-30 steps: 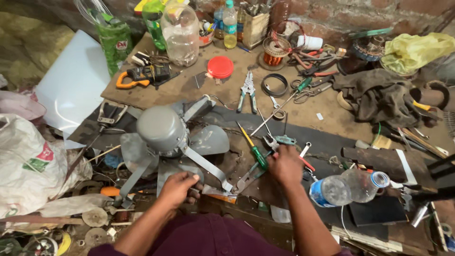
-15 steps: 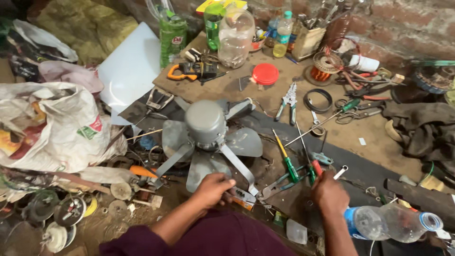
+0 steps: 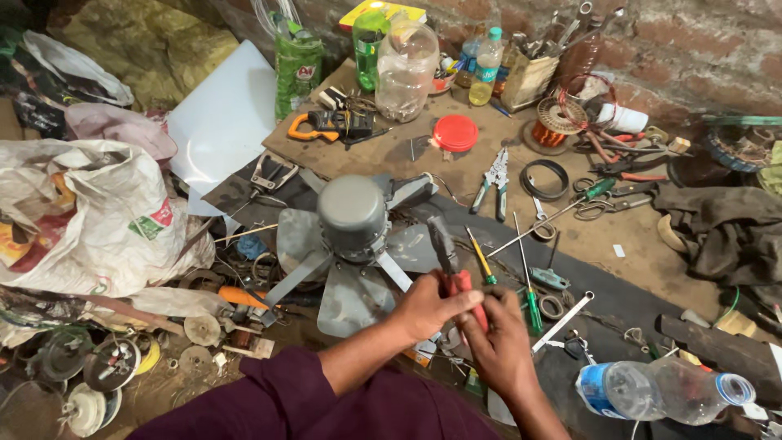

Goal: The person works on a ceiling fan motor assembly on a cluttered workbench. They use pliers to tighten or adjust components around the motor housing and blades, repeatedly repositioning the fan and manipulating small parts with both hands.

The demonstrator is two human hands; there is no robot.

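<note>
**A:** Fingers (image 3: 456, 303) of the left hand (image 3: 428, 308) are curled shut round the red-handled pliers with the dark metal jaws (image 3: 453, 262), and the right hand (image 3: 497, 342) is closed round the lower grips too. Half a second back the hands were apart: left low by the fan, right off beside the green-handled screwdriver (image 3: 529, 285). Now both are on one tool, held up just in front of the grey metal fan motor with its flat blades (image 3: 352, 220), so I'd guess the pliers are about to go to work on it.

**B:** Yeah, a second ago the right hand was down among the tools on the dark mat. What's left of the fan?

**A:** A crumpled white plastic sack (image 3: 90, 212), plus round metal parts on the floor. Right of the hands there's a clear plastic water bottle (image 3: 660, 391) lying down.

**B:** Can you see the plier tips gripping anything?

**A:** Can't tell, they overlap a blade. The right palm's hidden, and the bottle's cap end is cut off.
</note>
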